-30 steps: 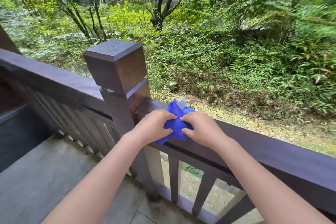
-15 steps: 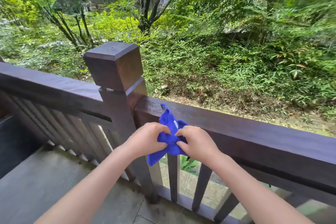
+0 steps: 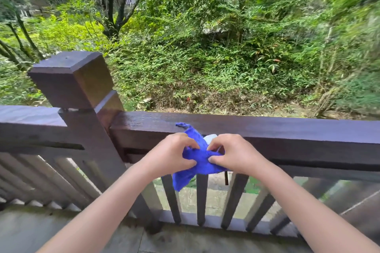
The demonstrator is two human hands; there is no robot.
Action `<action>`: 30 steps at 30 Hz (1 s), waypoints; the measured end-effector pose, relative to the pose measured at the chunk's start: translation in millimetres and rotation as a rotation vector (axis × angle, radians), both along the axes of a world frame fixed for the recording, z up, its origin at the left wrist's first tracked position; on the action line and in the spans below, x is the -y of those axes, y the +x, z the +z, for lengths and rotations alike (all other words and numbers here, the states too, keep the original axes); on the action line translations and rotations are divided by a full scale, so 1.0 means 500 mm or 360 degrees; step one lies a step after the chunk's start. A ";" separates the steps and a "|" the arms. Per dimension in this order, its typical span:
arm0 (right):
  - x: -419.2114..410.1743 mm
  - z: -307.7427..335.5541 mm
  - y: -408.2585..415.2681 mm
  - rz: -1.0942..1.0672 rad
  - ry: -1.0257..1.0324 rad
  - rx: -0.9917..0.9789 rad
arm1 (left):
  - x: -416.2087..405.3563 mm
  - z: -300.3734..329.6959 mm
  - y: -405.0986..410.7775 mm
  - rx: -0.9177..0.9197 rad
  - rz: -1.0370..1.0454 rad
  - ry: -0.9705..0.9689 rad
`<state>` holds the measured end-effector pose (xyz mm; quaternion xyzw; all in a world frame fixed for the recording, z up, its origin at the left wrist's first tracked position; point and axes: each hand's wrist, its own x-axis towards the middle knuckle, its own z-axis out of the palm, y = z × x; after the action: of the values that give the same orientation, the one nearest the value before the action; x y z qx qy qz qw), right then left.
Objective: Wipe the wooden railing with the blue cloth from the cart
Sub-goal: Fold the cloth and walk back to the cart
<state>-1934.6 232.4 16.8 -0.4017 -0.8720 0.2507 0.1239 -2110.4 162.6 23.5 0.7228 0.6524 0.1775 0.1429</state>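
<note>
The blue cloth (image 3: 200, 160) is bunched between both hands in front of the dark wooden railing (image 3: 267, 129). My left hand (image 3: 172, 154) pinches its left side and my right hand (image 3: 230, 153) pinches its right side. One corner of the cloth reaches up onto the top of the rail, another hangs down past the balusters, and a white tag shows between my fingers. The cloth is held against the rail's inner face, just right of the square corner post (image 3: 76, 80).
A second rail section (image 3: 30, 123) runs left from the post. Vertical balusters (image 3: 200, 199) fill the gap below the rail. Grey stone floor (image 3: 30, 230) lies underfoot. Dense green shrubs and trees (image 3: 205, 47) fill the slope beyond the railing.
My hands and the cloth came off the rail top near the post and shifted right along the rail, now lower against its inner face. The view swung right, and the cloth is spread wider.
</note>
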 end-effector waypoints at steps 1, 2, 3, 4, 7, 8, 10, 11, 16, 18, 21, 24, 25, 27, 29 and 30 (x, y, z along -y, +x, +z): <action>0.004 0.006 0.022 -0.0037 0.0005 -0.0002 | -0.005 0.007 0.020 -0.0008 -0.0042 0.0006; 0.008 0.012 0.046 -0.0074 0.0013 -0.0009 | -0.010 0.015 0.041 -0.0015 -0.0086 0.0012; 0.013 0.018 0.072 -0.0113 0.0019 -0.0015 | -0.015 0.022 0.063 -0.0020 -0.0132 0.0019; 0.019 0.024 0.099 -0.0157 0.0024 -0.0018 | -0.020 0.030 0.088 -0.0019 -0.0178 0.0027; 0.039 0.042 0.195 -0.0310 0.0033 -0.0024 | -0.034 0.050 0.176 0.0002 -0.0315 0.0046; 0.048 0.048 0.231 -0.0363 0.0045 -0.0027 | -0.036 0.055 0.210 0.0015 -0.0355 0.0048; 0.073 0.056 0.312 -0.0480 0.0072 -0.0020 | -0.038 0.062 0.289 0.0051 -0.0440 0.0051; 0.088 0.059 0.354 -0.0546 0.0074 -0.0016 | -0.036 0.062 0.331 0.0066 -0.0486 0.0053; 0.193 0.060 0.588 -0.0849 0.0082 0.0002 | -0.012 0.051 0.568 0.0112 -0.0788 0.0042; 0.242 0.060 0.683 -0.0973 0.0072 0.0052 | 0.007 0.047 0.673 0.0094 -0.0936 0.0046; 0.314 0.063 0.824 -0.1177 0.0054 0.0128 | 0.034 0.050 0.834 0.0032 -0.1195 0.0051; 0.385 0.076 0.954 -0.1390 0.0090 0.0153 | 0.059 0.065 0.986 -0.0008 -0.1438 0.0092; 0.405 0.082 0.993 -0.1463 0.0103 0.0150 | 0.066 0.072 1.032 0.0010 -0.1502 0.0097; 0.440 0.095 1.061 -0.1598 0.0112 0.0158 | 0.080 0.084 1.117 0.0038 -0.1627 0.0086; 0.465 0.106 1.122 -0.1707 0.0105 0.0192 | 0.088 0.093 1.194 0.0042 -0.1762 0.0091; 0.475 0.109 1.149 -0.1748 0.0104 0.0210 | 0.089 0.095 1.230 0.0050 -0.1821 0.0097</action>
<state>-1359.9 -5.0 71.3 -0.8081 -0.5477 0.0965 0.1940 -1495.4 117.8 71.2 0.9619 0.1498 0.1014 0.2051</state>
